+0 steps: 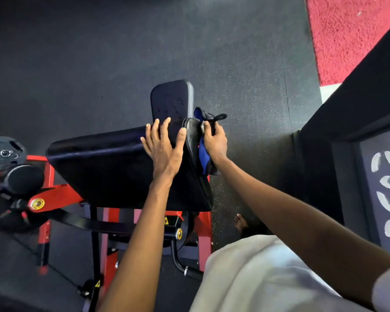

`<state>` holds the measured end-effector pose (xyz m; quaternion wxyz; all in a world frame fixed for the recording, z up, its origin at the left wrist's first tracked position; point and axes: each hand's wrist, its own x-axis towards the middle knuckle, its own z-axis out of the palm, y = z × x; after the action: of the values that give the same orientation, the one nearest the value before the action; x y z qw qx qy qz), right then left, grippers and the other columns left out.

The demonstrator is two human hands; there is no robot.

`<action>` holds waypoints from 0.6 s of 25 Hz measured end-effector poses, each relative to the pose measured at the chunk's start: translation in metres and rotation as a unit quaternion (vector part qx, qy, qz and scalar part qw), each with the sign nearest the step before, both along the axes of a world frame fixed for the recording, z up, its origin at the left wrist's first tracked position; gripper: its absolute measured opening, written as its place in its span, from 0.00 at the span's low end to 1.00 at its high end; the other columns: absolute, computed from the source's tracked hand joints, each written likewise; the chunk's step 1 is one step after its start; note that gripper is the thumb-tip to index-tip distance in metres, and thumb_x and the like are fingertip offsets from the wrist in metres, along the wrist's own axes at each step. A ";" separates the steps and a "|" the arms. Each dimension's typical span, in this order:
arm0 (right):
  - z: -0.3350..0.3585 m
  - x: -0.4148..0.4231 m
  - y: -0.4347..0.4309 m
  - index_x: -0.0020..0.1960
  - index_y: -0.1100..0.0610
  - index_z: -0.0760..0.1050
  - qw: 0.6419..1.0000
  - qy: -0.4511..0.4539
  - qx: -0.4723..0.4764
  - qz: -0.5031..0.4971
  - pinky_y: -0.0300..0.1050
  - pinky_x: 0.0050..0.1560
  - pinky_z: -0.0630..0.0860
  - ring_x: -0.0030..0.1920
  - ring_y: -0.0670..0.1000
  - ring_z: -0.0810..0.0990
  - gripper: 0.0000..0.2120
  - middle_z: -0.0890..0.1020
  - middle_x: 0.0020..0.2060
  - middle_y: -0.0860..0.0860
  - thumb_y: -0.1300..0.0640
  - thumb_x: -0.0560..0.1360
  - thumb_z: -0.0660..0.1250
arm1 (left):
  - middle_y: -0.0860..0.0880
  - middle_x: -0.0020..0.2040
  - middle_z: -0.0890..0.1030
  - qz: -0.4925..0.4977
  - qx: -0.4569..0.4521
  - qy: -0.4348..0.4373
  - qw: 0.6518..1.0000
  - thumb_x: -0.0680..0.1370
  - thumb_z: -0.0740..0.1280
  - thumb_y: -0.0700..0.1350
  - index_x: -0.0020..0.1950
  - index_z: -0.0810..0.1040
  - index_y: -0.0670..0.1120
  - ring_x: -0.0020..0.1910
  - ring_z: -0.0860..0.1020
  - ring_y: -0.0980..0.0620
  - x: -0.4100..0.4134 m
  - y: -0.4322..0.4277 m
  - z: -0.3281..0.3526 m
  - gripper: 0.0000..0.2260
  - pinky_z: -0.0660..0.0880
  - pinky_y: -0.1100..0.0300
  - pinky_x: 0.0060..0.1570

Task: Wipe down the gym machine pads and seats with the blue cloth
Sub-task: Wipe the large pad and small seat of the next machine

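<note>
Fingers (166,128) of the left hand (163,152) lie straight and spread, flat on the top of the pad (108,170), holding nothing. Right hand (214,141) has its fingers curled tight round the blue cloth (203,155), bunched against the pad's right side edge near its far corner. Cloth ends stick out above and below the fist.

Step in hand, my read: wiping that side edge. To do it well, keep the flat hand pressing so the pad does not rock, run the cloth down the full edge along the seam, then re-fold to a clean face before the top. 1 long pass beats several short dabs.

Pad is black vinyl, smooth, slightly glossy, wide and sloped with rounded corners and a stitched rim. Cloth is soft, crumpled, with a dark trim and loop.

Beyond the pad sits the seat (171,99), a small black rounded rectangle with faint specks on it. It probably needs wiping too. Frame (56,194) is red painted metal with yellow-capped bolts. Weight plate (5,152) at left. Floor (77,64) is dark speckled rubber. Red carpet (351,30) is at the top right.
</note>
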<state>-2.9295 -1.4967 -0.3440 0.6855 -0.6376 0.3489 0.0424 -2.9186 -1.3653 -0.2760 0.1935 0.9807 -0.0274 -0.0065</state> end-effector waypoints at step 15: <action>-0.061 0.019 -0.019 0.65 0.47 0.78 0.985 0.134 0.104 0.015 0.53 0.66 0.74 0.62 0.57 0.80 0.21 0.84 0.58 0.53 0.40 0.78 0.62 | 0.49 0.76 0.67 0.046 0.014 -0.038 0.998 0.74 0.62 0.70 0.73 0.72 0.52 0.80 0.55 0.47 -0.003 -0.015 -0.003 0.34 0.44 0.36 0.77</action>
<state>-2.9104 -1.5160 -0.4055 0.6947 -0.5565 0.4214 0.1736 -2.9217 -1.3803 -0.2795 0.1791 0.9830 0.0107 0.0391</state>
